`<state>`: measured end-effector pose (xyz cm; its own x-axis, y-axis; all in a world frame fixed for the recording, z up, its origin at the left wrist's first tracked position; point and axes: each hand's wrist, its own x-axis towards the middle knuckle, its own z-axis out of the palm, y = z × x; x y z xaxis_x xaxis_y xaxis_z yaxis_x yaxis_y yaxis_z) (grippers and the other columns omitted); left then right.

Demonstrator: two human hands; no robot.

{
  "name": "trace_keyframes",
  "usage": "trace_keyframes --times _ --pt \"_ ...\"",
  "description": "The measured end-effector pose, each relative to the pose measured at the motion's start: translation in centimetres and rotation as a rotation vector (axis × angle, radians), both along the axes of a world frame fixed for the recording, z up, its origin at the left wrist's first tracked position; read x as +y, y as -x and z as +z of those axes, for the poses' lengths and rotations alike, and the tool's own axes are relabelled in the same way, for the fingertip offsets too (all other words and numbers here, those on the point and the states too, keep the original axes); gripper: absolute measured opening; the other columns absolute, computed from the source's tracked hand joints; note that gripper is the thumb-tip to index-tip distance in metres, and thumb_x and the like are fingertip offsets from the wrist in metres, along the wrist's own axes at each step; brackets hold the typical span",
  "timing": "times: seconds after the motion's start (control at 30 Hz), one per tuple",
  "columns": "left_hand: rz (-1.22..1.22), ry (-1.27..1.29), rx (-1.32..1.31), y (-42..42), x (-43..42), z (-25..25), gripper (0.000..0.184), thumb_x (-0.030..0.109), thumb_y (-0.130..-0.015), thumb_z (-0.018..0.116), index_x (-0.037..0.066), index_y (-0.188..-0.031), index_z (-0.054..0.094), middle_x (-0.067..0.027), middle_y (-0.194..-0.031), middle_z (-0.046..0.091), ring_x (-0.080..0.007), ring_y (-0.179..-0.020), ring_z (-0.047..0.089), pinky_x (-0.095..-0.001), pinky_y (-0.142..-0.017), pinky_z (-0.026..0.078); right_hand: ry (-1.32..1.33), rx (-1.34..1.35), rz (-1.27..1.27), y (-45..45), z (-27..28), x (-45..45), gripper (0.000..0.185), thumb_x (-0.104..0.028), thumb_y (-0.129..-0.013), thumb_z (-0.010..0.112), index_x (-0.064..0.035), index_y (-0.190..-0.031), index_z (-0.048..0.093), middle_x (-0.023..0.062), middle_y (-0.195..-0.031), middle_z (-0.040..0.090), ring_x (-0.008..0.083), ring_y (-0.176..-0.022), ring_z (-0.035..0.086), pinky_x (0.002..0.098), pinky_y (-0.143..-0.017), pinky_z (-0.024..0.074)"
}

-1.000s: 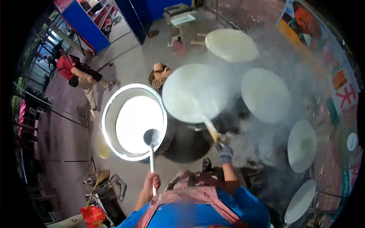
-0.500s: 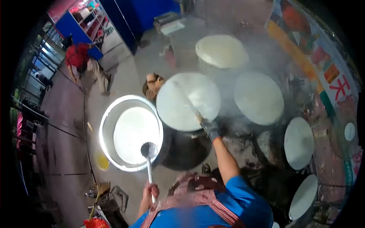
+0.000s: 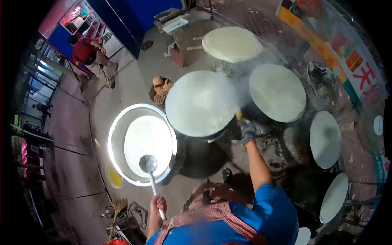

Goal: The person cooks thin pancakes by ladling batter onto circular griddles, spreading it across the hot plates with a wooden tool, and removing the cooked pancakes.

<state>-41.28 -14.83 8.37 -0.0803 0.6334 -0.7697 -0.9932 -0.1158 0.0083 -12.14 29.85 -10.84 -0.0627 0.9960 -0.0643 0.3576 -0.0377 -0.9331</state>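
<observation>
Head camera view, looking down and forward: the landmark is a deep, round, silver metal pot [image 3: 117, 143] with white liquid [image 3: 143, 139] inside. Just nearer the wearer than the pot, the bare left hand [image 3: 157, 203] has its fingers curled shut around the white shaft of a long-handled metal ladle [image 3: 153, 183]; the ladle's round bowl is over the pot's near part, and whether it touches the liquid cannot be told. To the right of the pot, the right hand, in a dark grey work glove [image 3: 247, 130], has its fingers closed around a yellowish wooden handle [image 3: 238, 114], whose far end is hard to make out. This handle meets the near right edge of a broad, round vessel with a white top [image 3: 201, 103], immediately right of the pot. Farther right and beyond the pot are more pale, round-topped vessels [image 3: 277, 93], with steam drifting among them. Just beyond the pot is a container of brown perforated blocks [image 3: 160, 96]; well beyond and left, a person in a red shirt [image 3: 84, 51] bends forward.
</observation>
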Motion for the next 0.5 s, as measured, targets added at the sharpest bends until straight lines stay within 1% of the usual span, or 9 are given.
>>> trace_keyframes --times 0.07,0.17,0.2,0.23,0.27,0.33,0.37,0.43,0.5 --pt "0.002 -0.002 -0.004 0.2 0.4 -0.4 0.034 0.024 -0.085 0.04 0.011 -0.054 0.031 -0.0004 -0.047 0.031 -0.0083 -0.033 0.03 -0.0188 -0.028 0.026 0.031 -0.578 -0.041 1.2 10.2 1.5 0.038 -0.04 -0.077 0.05 -0.005 -0.085 0.062 0.0163 -0.091 0.059 0.0321 -0.078 0.056 0.0409 -0.072 0.0427" --pt "-0.045 -0.053 -0.171 1.7 2.4 -2.0 0.035 0.028 -0.085 0.04 0.013 -0.055 0.031 0.002 -0.046 0.03 -0.0064 -0.032 0.029 -0.0168 -0.029 0.026 -0.061 -1.045 0.534 3.6 14.3 0.4 0.036 -0.033 -0.084 0.038 -0.007 -0.104 0.054 0.0189 -0.094 0.057 0.0354 -0.087 0.053 0.0428 -0.077 0.0408" --pt "-0.093 -0.09 -0.2 1.7 4.1 -1.5 0.034 0.027 -0.083 0.043 0.013 -0.054 0.031 0.0026 -0.044 0.03 -0.0048 -0.032 0.025 -0.0171 -0.03 0.023 -0.241 -0.994 0.465 2.9 13.5 0.0 0.034 -0.031 -0.084 0.039 -0.0081 -0.105 0.054 0.0187 -0.096 0.056 0.0353 -0.088 0.053 0.0428 -0.076 0.0409" --pt "-0.146 -0.06 -0.058 2.3 5.3 -2.2 0.035 0.026 -0.083 0.043 0.012 -0.054 0.031 0.0033 -0.043 0.029 -0.0046 -0.032 0.025 -0.0171 -0.029 0.022 -0.422 -0.931 0.389 1.4 12.2 -0.3 0.033 -0.029 -0.083 0.039 -0.0092 -0.105 0.053 0.0184 -0.098 0.055 0.0351 -0.089 0.052 0.0427 -0.076 0.041" --pt "-0.068 -0.101 -0.163 3.3 6.1 -3.8 0.035 0.025 -0.083 0.045 0.012 -0.053 0.031 0.0038 -0.043 0.028 -0.0042 -0.032 0.025 -0.0169 -0.029 0.022 -0.343 -0.815 0.409 0.7 11.8 0.3 0.032 -0.027 -0.082 0.04 -0.0103 -0.107 0.052 0.0182 -0.101 0.054 0.0351 -0.09 0.051 0.0424 -0.075 0.041" --pt "-0.182 -0.009 0.03 3.1 11.3 -1.8 0.036 0.025 -0.083 0.045 0.012 -0.053 0.031 0.0036 -0.043 0.027 -0.0041 -0.031 0.026 -0.0167 -0.028 0.024 -0.183 -0.582 0.426 -0.7 11.0 1.5 0.031 -0.022 -0.08 0.043 -0.0123 -0.109 0.05 0.0176 -0.107 0.051 0.0352 -0.094 0.049 0.0418 -0.075 0.0409" --pt "-0.206 -0.079 -0.093 3.5 13.5 -1.7 0.036 0.025 -0.084 0.044 0.012 -0.053 0.031 0.0034 -0.043 0.027 -0.0045 -0.032 0.027 -0.017 -0.029 0.024 -0.112 -0.672 0.389 -1.2 7.6 1.4 0.032 -0.022 -0.079 0.045 -0.0123 -0.109 0.05 0.0176 -0.106 0.051 0.0356 -0.094 0.049 0.0417 -0.075 0.041" --pt "-0.27 -0.116 0.041 3.2 17.6 -1.3 0.037 0.025 -0.085 0.041 0.011 -0.053 0.03 0.0024 -0.042 0.028 -0.0057 -0.032 0.027 -0.0176 -0.03 0.026 -0.047 -0.828 0.376 -1.4 8.0 -0.3 0.031 -0.021 -0.078 0.047 -0.0125 -0.108 0.051 0.0178 -0.104 0.052 0.0357 -0.091 0.049 0.042 -0.074 0.0413" --pt "-0.282 -0.074 0.099 2.4 21.0 -0.8 0.037 0.025 -0.085 0.041 0.011 -0.052 0.031 0.0023 -0.042 0.026 -0.0069 -0.032 0.027 -0.0189 -0.031 0.028 -0.048 -0.954 0.437 -0.4 15.1 -4.5 0.03 -0.021 -0.077 0.049 -0.013 -0.106 0.053 0.0181 -0.1 0.053 0.0352 -0.088 0.051 0.0428 -0.072 0.0418"
